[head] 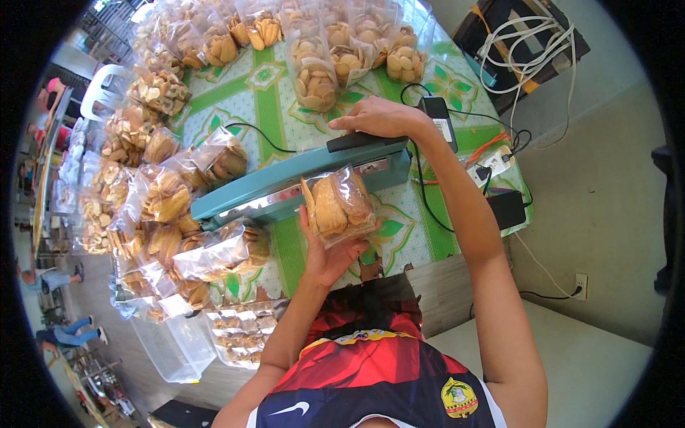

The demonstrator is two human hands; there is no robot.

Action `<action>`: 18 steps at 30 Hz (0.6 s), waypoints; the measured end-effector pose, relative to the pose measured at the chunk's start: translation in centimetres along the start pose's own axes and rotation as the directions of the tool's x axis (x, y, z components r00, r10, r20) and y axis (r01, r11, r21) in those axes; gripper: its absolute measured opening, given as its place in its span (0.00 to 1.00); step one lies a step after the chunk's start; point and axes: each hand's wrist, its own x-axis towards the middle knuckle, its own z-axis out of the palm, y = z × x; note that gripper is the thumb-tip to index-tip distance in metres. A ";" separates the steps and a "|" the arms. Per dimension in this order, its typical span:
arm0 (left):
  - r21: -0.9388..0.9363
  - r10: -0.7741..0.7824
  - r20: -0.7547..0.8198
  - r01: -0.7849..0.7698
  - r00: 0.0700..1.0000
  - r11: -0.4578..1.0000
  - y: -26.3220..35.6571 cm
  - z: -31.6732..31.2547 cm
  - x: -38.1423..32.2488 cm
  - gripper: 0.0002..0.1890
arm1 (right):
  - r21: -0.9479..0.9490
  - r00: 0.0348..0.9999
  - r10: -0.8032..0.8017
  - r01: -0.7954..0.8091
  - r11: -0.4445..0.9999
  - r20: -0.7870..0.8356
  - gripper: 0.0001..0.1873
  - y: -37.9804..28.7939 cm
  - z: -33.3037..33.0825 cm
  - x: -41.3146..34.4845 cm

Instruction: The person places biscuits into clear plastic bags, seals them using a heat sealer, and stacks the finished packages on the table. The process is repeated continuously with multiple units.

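Observation:
My left hand (333, 257) holds a clear plastic bag of golden-brown chips (338, 206) from below, against the near side of a teal impulse heat sealer (267, 179). The bag's far end is at the sealer's jaw, and whether it lies between the jaws cannot be made out. My right hand (380, 117) lies over the black handle (364, 142) on the sealer's upper arm, its fingers bent at the far side. The arm is lowered close to the base. Several filled bags (222, 251) lie just left of the sealer.
More filled bags (313, 75) stand along the far and left edges of the table with a green-and-white patterned cloth (267, 107). Black power adapters (439, 120), cables and a white power strip (489, 163) lie at right. Plastic bins (174, 345) stand below left. People are in the background.

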 end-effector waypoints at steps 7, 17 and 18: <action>-0.056 -0.029 0.017 0.029 0.999 0.998 0.1 -0.3 -0.1 0.52 | -0.002 0.999 -0.046 0.046 0.999 0.000 0.39 0.0 0.0 0.0; -0.022 -0.018 -0.001 0.018 1.000 1.000 0.1 -0.5 -0.1 0.52 | -0.004 1.000 -0.010 0.010 1.000 -0.011 0.38 -0.4 -0.1 -0.3; -0.023 -0.020 -0.006 0.020 1.000 1.000 0.1 -0.5 -0.1 0.52 | -0.001 1.000 -0.008 0.008 1.000 -0.012 0.38 -0.3 0.0 -0.3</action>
